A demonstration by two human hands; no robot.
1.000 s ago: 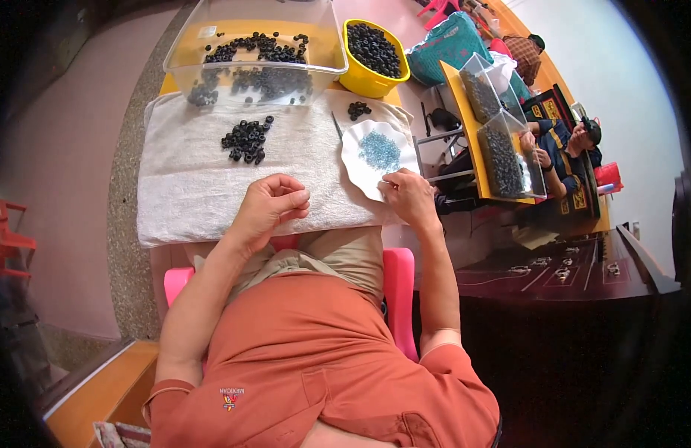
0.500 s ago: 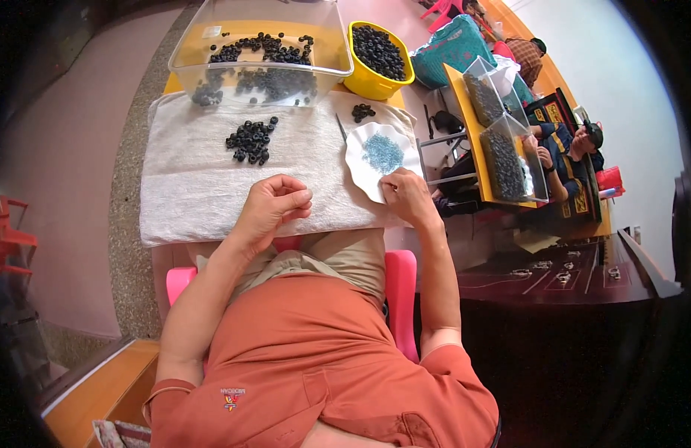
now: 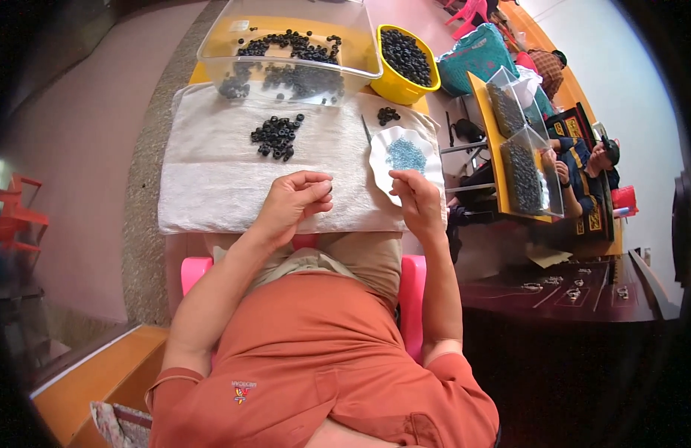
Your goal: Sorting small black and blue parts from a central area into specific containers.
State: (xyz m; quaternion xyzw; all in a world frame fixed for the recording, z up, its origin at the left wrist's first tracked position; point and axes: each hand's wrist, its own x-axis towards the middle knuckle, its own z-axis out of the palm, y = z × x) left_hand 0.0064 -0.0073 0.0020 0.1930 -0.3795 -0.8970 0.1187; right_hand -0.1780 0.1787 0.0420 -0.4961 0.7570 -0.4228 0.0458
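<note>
Across the white towel (image 3: 211,187), centre frame: your left hand (image 3: 293,201) is curled, fingertips pinched on something too small to identify. Loose pile of black rings (image 3: 274,136) above it — light, hard, prone to roll; pinch singly by the rim. Right hand (image 3: 416,201) fingers close at the scalloped white dish (image 3: 383,160) holding tiny blue pieces (image 3: 405,154); grasp unclear. Clear tub (image 3: 289,45) and yellow bowl (image 3: 405,63) crowd the top.

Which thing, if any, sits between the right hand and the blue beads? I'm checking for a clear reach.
Nothing visible: the right hand rests at the white dish's near rim, blue beads just beyond.
</note>
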